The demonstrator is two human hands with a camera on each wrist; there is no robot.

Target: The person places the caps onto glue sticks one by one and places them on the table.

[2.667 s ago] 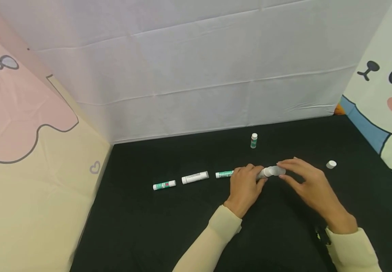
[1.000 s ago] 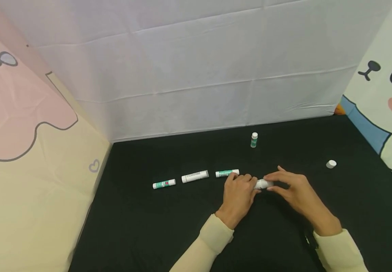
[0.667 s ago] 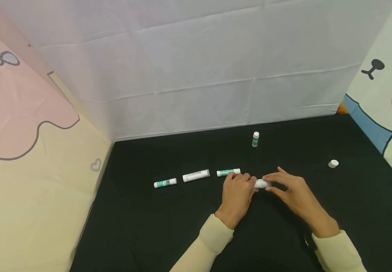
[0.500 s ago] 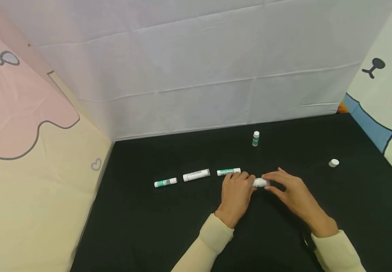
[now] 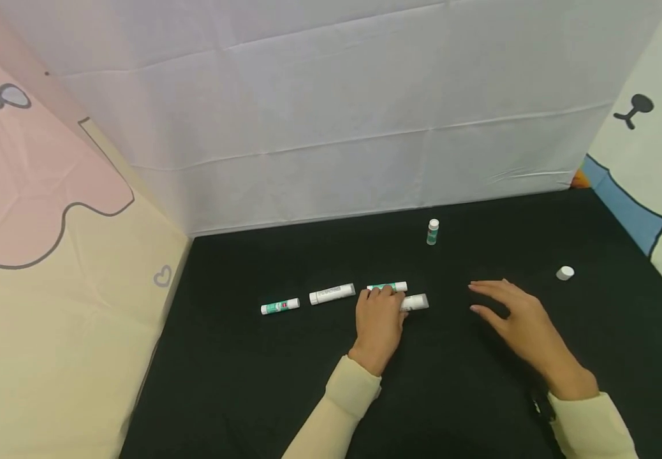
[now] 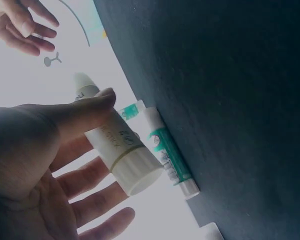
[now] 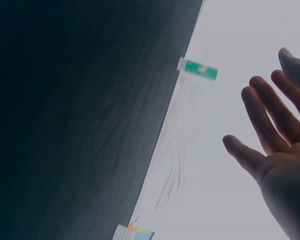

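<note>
My left hand (image 5: pixel 377 325) grips a white glue stick (image 6: pixel 121 147), thumb on one side and fingers on the other. The stick's capped end (image 5: pixel 417 301) sticks out to the right of the hand in the head view. Just behind the hand lies a green-and-white glue stick (image 5: pixel 388 287), partly covered by the fingers. My right hand (image 5: pixel 523 325) is off to the right, holding nothing, its thumb and fingers spread apart. In the right wrist view its fingers (image 7: pixel 270 120) are loosely extended.
Left of the hands lie a white glue stick (image 5: pixel 332 294) and a small green-and-white one (image 5: pixel 280 306), in a row. Another green glue stick (image 5: pixel 432 233) stands upright near the back wall. A loose white cap (image 5: pixel 565 273) sits at the right on the black tabletop (image 5: pixel 239 382).
The right hand has let go of the white glue stick's end and drawn back to the right. The left hand has carried the stick leftward, close to the row.
</note>
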